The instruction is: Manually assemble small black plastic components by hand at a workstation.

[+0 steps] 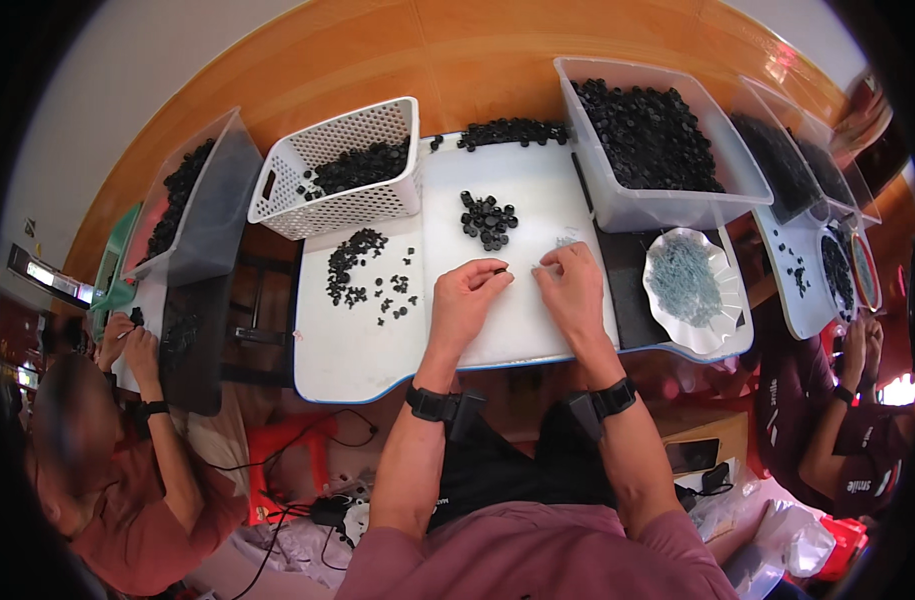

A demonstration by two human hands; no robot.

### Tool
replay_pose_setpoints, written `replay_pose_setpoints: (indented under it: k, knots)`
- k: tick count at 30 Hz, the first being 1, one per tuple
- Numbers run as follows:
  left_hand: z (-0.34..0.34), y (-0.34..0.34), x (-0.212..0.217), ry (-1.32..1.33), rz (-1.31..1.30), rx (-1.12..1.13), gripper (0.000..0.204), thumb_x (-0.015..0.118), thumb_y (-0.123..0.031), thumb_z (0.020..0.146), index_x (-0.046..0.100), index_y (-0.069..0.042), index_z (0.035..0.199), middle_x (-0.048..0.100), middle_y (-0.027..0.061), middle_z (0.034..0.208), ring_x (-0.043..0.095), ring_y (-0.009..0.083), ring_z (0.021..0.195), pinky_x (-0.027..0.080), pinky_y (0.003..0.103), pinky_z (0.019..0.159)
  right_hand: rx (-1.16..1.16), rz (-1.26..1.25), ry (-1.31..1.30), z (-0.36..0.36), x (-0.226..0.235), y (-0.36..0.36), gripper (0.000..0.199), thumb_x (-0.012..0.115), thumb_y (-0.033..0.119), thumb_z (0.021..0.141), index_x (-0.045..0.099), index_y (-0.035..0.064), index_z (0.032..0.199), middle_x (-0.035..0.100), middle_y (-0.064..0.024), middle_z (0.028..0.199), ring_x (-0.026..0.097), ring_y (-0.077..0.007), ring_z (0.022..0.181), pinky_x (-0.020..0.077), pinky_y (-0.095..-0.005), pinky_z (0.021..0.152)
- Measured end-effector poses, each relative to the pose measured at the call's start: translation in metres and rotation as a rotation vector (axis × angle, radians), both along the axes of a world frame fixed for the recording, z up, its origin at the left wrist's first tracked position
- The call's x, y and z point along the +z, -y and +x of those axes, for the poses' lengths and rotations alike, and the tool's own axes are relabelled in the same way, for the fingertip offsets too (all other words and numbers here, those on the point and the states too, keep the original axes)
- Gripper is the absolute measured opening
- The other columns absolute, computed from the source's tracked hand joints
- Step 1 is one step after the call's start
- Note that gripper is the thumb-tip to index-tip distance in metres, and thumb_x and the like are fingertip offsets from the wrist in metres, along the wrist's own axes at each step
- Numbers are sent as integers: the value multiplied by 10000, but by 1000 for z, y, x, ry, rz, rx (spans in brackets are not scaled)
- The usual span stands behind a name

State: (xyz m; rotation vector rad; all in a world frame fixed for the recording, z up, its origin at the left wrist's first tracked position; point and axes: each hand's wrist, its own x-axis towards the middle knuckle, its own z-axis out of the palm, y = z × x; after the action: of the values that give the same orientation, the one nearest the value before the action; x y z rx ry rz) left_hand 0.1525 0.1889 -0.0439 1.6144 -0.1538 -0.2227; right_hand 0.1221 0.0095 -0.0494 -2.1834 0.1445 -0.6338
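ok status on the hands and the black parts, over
Left hand pinching a black part. Right hand on the white board, pinched shut. Black pile ahead, nothing between.

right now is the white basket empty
No, the white basket holds a heap of small black parts along its far side.
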Motion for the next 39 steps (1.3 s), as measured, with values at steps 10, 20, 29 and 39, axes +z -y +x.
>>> replay_pose_setpoints:
  k: [10,20,29,39]
  knots:
    - [1,-16,33,227,164,129,246,792,-119,930,757,0,1143,776,61,1010,696,101,905,556,261,837,49,35,158,-14,0,5,23,676,22,934,663,5,926,679,-172,863,666,-361,785,525,-416,723]
    - [91,-54,122,931,585,326,360,752,-56,858,699,-30,1213,734,172,1046,703,342,900,558,409,828,-23,299,167,-8,3,8,109,702,43,938,723,-18,1025,726,-114,840,673,-145,746,530,-287,715]
    - [42,-9,16,505,861,16,281,832,-225,813,794,-61,1038,716,132,942,681,263,856,541,366,784,39,355,87,-9,2,6,91,687,10,911,721,-14,991,731,-148,885,708,-238,746,550,-336,707]
    - [31,5,17,494,782,80,287,824,-206,834,784,-43,1067,748,132,914,700,243,780,560,352,740,43,320,77,-13,4,6,104,709,24,906,725,-12,1002,740,-141,890,710,-232,748,550,-330,697]
